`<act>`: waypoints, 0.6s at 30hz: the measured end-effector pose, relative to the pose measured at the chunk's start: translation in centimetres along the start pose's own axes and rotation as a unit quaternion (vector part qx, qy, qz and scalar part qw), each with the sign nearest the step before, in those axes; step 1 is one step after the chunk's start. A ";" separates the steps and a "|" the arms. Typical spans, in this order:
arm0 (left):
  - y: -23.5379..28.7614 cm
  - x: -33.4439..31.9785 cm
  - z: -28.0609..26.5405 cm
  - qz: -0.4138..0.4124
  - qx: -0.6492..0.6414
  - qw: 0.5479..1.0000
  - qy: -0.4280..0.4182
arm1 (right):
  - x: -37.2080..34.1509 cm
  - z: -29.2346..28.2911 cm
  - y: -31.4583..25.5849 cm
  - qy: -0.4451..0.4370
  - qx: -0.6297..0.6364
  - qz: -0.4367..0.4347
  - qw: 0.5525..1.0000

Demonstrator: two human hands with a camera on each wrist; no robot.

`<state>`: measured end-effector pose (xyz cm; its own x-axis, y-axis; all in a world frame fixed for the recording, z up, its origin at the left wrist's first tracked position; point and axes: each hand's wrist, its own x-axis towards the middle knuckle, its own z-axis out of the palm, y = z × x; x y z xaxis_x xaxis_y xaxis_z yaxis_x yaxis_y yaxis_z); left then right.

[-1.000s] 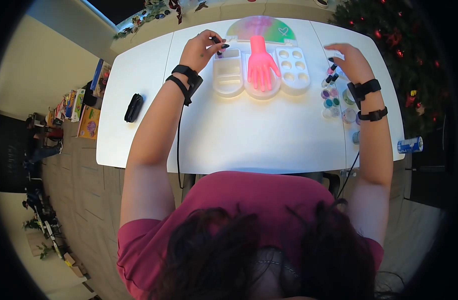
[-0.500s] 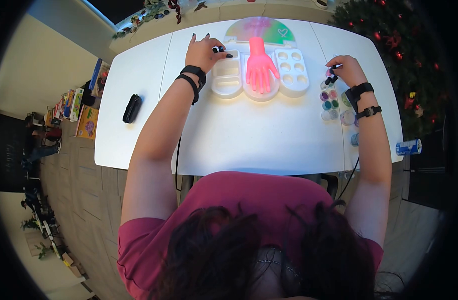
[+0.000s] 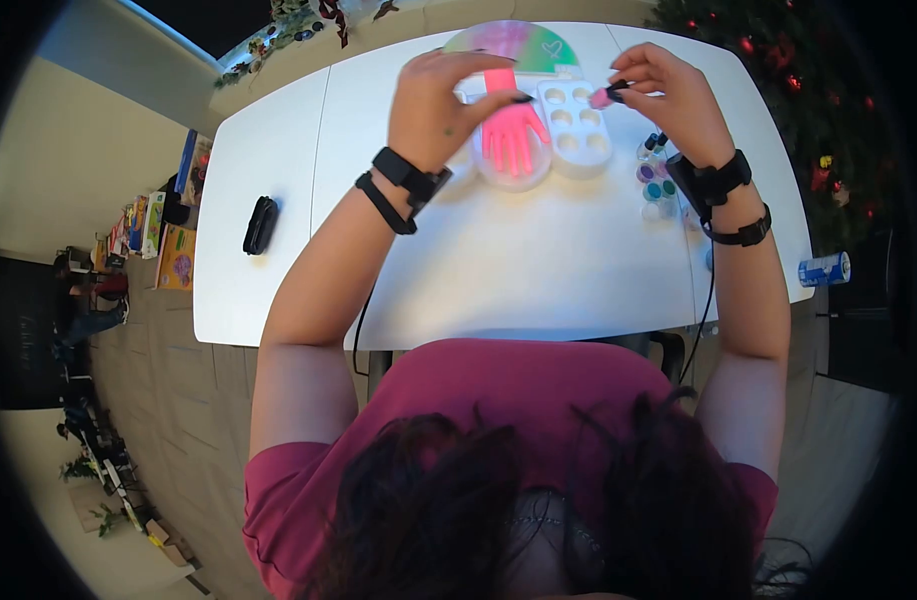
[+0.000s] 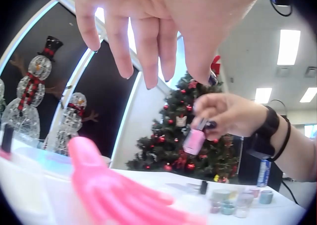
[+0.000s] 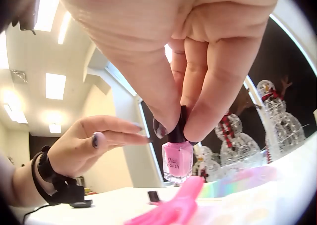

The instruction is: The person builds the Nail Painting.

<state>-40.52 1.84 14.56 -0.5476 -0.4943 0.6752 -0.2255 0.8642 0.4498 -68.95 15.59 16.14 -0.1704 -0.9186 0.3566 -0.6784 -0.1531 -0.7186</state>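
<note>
My right hand [image 3: 680, 108] pinches the black cap of a pink nail polish bottle [image 5: 177, 161] between thumb and fingers; the bottle hangs upright in the right wrist view. My left hand [image 3: 433, 108] is held in the air with fingers extended and thumb apart, holding nothing. Below it and to its right, a pink model hand [image 3: 510, 140] lies palm-side unclear on the white tray's middle section. The six-well section [image 3: 576, 128] is between the model hand and the bottle. My left hand hides most of the tray's left section.
Small pots [image 3: 656, 190] of glitter and dark-capped bottles stand on the right side of the white table [image 3: 538, 260]. A black case [image 3: 261, 225] lies at the left, a blue can [image 3: 824, 269] is by the right edge. A Christmas tree stands beyond.
My right hand has picked up the pink bottle from the right side and moved left toward the tray. My left hand has let go of a dark-capped bottle and moved right.
</note>
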 end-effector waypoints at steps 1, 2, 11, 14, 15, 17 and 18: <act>2.0 0.3 0.2 0.062 0.029 0.998 -0.016 | -0.1 0.6 -1.5 -0.014 0.043 -0.033 0.998; 3.4 0.3 0.5 0.123 0.059 0.990 -0.031 | -0.3 1.3 -2.8 -0.015 0.044 -0.035 0.998; 1.9 -0.6 0.2 0.056 0.103 0.992 -0.037 | -2.3 2.8 -4.8 -0.020 0.159 -0.028 0.987; -4.6 -0.1 -0.6 -0.202 -0.080 0.976 -0.025 | -2.9 1.2 -4.7 -0.021 0.134 -0.018 0.991; -5.7 -0.2 -0.8 -0.196 -0.073 0.978 -0.020 | -3.2 0.9 -4.8 -0.028 0.135 0.006 0.990; -8.2 -0.7 -0.5 -0.248 -0.005 0.967 -0.056 | -3.9 0.7 -5.4 -0.035 0.139 0.020 0.989; -9.3 -1.3 0.0 -0.224 0.008 0.973 -0.051 | -4.3 0.6 -5.5 -0.048 0.127 0.022 0.990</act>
<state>-37.69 -5.55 9.54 -0.4689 -0.8105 0.3511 -0.4728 0.5661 0.6753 -64.10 20.14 18.18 -0.1185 -0.9549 0.2723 -0.4679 -0.1882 -0.8635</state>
